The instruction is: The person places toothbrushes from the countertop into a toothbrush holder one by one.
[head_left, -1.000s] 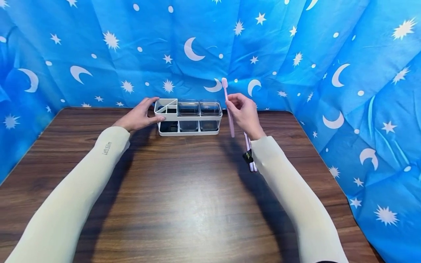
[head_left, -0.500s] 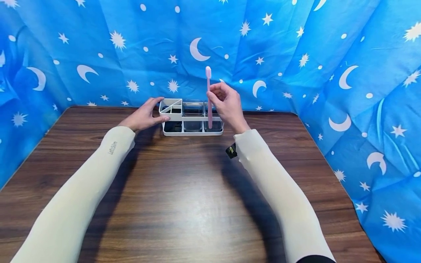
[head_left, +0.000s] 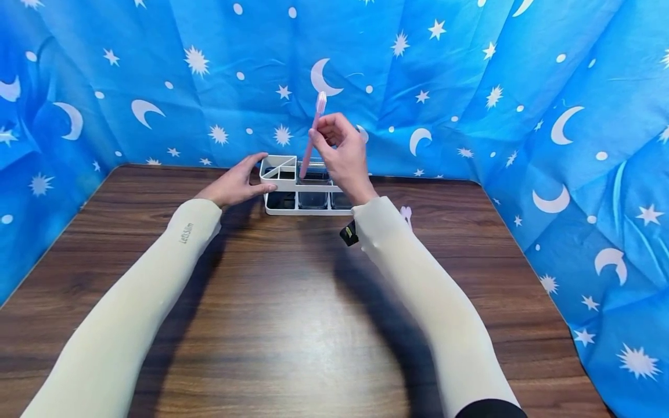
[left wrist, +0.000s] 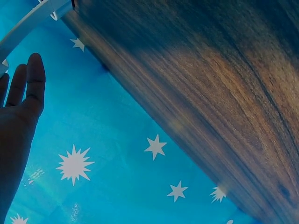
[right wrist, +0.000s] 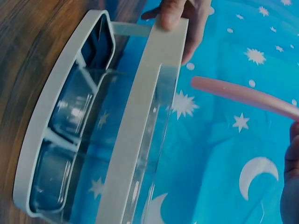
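A white two-tier toothbrush holder [head_left: 284, 185] with clear cups stands at the back of the table. My left hand [head_left: 235, 183] holds its left end, thumb on the front rail and fingers behind. In the left wrist view, some fingers of that hand [left wrist: 18, 126] show beside the white frame. Between thumb and fingers, my right hand [head_left: 345, 154] pinches a pink toothbrush [head_left: 309, 152], bristle head up and tilted. The handle's lower end is over the holder's top, near the divided compartment. From the right wrist, the handle tip [right wrist: 233, 91] appears apart from the rail [right wrist: 133, 107].
Pale pink toothbrush ends [head_left: 406, 213] lie on the table right of the holder, mostly hidden by the right sleeve [head_left: 418, 278]. A blue curtain [head_left: 209, 75] with moons and stars hangs behind the wooden table [head_left: 277, 302].
My right hand has carried the toothbrush left and up, from beside the holder's right end to above its left part. The brush now leans more. My left hand stays on the holder.
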The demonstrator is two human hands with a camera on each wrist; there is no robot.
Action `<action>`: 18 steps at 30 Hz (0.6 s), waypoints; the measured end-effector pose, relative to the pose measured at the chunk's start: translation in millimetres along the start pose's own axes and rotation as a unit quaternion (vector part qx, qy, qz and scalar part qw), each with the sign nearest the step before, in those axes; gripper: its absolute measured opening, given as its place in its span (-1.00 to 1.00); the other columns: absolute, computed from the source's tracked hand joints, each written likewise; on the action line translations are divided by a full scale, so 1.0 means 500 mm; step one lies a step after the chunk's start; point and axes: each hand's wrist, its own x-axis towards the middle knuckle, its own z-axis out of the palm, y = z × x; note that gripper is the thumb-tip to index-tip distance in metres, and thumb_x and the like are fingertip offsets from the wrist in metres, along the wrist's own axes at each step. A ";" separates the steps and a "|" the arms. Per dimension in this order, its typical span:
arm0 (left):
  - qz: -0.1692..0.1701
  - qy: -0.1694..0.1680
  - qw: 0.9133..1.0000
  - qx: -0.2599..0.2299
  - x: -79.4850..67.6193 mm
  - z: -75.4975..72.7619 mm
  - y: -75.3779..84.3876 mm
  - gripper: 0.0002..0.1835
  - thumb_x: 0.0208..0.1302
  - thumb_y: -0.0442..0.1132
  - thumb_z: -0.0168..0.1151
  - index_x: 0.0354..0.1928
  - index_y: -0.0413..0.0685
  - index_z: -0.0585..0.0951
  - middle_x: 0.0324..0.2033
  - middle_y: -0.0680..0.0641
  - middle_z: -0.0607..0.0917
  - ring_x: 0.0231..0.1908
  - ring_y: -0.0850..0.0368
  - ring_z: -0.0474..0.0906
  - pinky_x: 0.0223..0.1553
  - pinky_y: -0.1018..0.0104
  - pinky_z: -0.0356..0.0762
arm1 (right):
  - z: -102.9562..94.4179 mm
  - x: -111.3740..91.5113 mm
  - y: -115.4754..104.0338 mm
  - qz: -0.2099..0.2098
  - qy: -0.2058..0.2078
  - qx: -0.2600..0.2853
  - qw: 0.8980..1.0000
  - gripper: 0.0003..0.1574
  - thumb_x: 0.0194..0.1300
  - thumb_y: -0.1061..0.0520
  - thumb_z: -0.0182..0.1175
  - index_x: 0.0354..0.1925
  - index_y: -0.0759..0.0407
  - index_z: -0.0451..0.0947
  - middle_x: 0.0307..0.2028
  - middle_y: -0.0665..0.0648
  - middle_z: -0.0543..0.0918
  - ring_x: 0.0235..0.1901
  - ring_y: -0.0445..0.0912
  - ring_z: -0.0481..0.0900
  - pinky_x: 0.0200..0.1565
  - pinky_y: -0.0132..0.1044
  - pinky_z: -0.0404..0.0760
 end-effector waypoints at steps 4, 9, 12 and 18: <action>-0.007 -0.001 1.000 -0.002 0.001 0.003 0.001 0.02 -0.13 0.37 0.05 0.32 0.14 -0.13 0.27 -0.09 -0.04 0.17 -0.10 0.04 0.08 -0.09 0.05 | 0.020 0.002 -0.004 -0.005 -0.003 -0.010 1.000 -0.78 0.13 0.19 0.12 -0.22 0.26 0.41 -0.31 0.10 0.53 -0.31 -0.13 0.47 -0.22 -0.28 0.44; -0.010 -0.001 1.000 -0.007 0.002 0.006 0.001 0.03 -0.15 0.39 0.05 0.32 0.15 -0.13 0.27 -0.09 -0.04 0.19 -0.08 -0.01 0.10 -0.08 0.02 | 0.037 0.000 0.000 0.029 -0.026 -0.039 0.998 -0.81 0.15 0.14 0.10 -0.23 0.17 0.41 -0.32 0.06 0.53 -0.31 -0.14 0.44 -0.22 -0.31 0.41; -0.009 0.000 1.000 -0.012 0.003 0.007 0.000 0.03 -0.15 0.39 0.04 0.32 0.15 -0.13 0.27 -0.08 -0.05 0.21 -0.07 -0.04 0.11 -0.08 0.00 | 0.043 -0.001 0.005 0.050 -0.037 -0.056 0.996 -0.82 0.17 0.12 0.09 -0.23 0.13 0.42 -0.31 0.04 0.53 -0.31 -0.16 0.44 -0.21 -0.34 0.40; -0.013 0.004 1.000 -0.019 0.000 0.006 -0.002 0.00 -0.11 0.35 0.06 0.32 0.16 -0.13 0.27 -0.06 -0.05 0.20 -0.07 -0.03 0.10 -0.09 0.00 | 0.055 0.003 0.026 0.058 -0.052 -0.069 0.995 -0.81 0.16 0.11 0.09 -0.21 0.11 0.44 -0.31 0.02 0.53 -0.32 -0.16 0.43 -0.24 -0.37 0.41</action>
